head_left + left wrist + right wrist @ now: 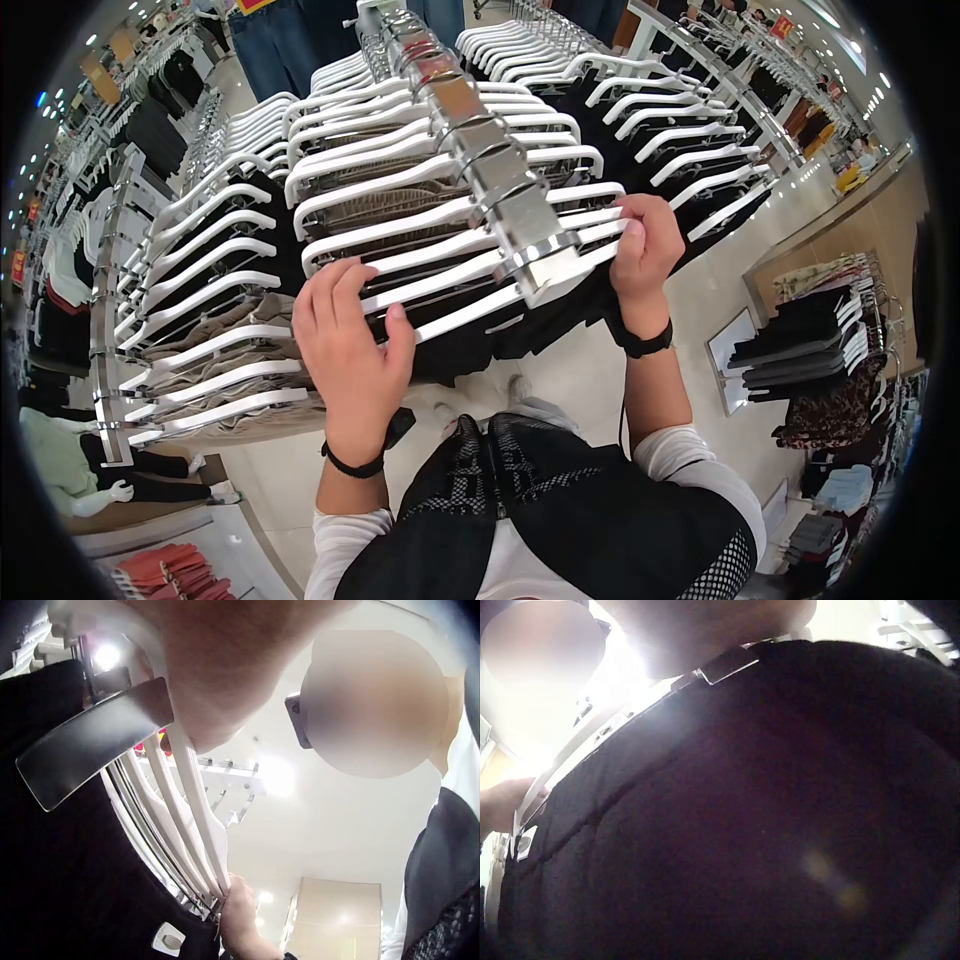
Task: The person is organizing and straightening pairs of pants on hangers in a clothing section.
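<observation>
In the head view my left hand [350,345] grips the left ends of the front white hangers [470,318], fingers over them and thumb on the near side. At the other end my right hand [648,250] holds the same hangers between thumb and curled fingers. These hangers hang from a metal rail [510,190] that runs away from me. A black garment [727,802] fills most of the right wrist view, below the hangers. A shiny clip [97,742] grips black cloth in the left wrist view. Parts of both palms are hidden.
Farther along the rail hang brown trousers [385,190] on more white hangers. Side rails carry beige garments [225,325] at left and black ones [690,150] at right. A mannequin [75,470] lies low at left in view. Dark folded clothes [800,335] hang at right.
</observation>
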`<action>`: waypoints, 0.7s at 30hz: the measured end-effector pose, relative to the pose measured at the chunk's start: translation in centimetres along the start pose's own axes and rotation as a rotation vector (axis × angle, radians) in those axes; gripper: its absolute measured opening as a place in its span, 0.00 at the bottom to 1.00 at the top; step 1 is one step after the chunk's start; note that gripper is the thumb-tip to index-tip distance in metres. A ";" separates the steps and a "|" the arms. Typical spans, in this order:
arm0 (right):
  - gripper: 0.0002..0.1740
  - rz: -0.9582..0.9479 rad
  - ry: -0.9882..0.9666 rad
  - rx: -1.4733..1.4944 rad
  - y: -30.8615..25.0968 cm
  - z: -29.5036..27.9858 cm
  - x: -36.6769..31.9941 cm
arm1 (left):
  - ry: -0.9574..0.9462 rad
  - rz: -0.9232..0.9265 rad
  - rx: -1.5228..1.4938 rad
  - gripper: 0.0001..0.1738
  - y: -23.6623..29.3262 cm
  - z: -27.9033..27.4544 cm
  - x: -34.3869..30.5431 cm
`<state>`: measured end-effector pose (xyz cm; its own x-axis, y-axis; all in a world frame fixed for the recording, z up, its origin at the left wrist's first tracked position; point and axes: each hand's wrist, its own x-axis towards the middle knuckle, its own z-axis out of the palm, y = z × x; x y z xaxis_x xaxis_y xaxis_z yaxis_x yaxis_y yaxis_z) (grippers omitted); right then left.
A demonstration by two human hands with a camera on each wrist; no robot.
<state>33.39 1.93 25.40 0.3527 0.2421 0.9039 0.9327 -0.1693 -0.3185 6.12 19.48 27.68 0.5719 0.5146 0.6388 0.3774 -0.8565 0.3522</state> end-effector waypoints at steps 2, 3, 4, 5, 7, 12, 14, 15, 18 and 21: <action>0.11 -0.019 0.016 0.019 0.1 0.3 0.3 | 0.004 -0.015 0.011 0.24 0.3 0.0 -0.1; 0.10 -0.019 0.004 0.025 0.1 0.2 0.4 | -0.001 -0.021 0.019 0.23 0.3 -0.1 -0.1; 0.10 -0.018 -0.010 0.032 0.2 0.2 0.4 | -0.006 -0.028 0.029 0.23 0.4 -0.2 -0.1; 0.10 -0.027 -0.009 0.040 0.4 0.4 0.5 | -0.007 -0.035 0.022 0.22 0.4 -0.2 0.0; 0.09 -0.029 -0.020 0.058 0.6 0.7 0.6 | -0.013 -0.044 0.043 0.20 0.4 -0.2 -0.1; 0.08 -0.043 -0.039 0.114 1.2 1.4 1.1 | -0.021 -0.059 0.087 0.16 1.0 -0.4 -0.3; 0.08 -0.043 -0.050 0.122 1.3 1.6 1.2 | -0.010 -0.061 0.090 0.15 1.1 -0.4 -0.3; 0.08 -0.043 -0.052 0.129 1.3 1.7 1.3 | -0.011 -0.061 0.090 0.16 1.1 -0.4 -0.3; 0.08 -0.043 -0.057 0.144 1.4 1.9 1.4 | 0.006 -0.072 0.081 0.17 1.0 -0.3 -0.4; 0.09 -0.044 -0.066 0.156 1.6 1.9 1.5 | 0.007 -0.078 0.088 0.18 1.0 -0.2 -0.4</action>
<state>35.57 3.86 25.66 0.3102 0.3088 0.8991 0.9461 -0.0082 -0.3236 6.10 18.35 27.93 0.5336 0.5788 0.6166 0.4828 -0.8071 0.3398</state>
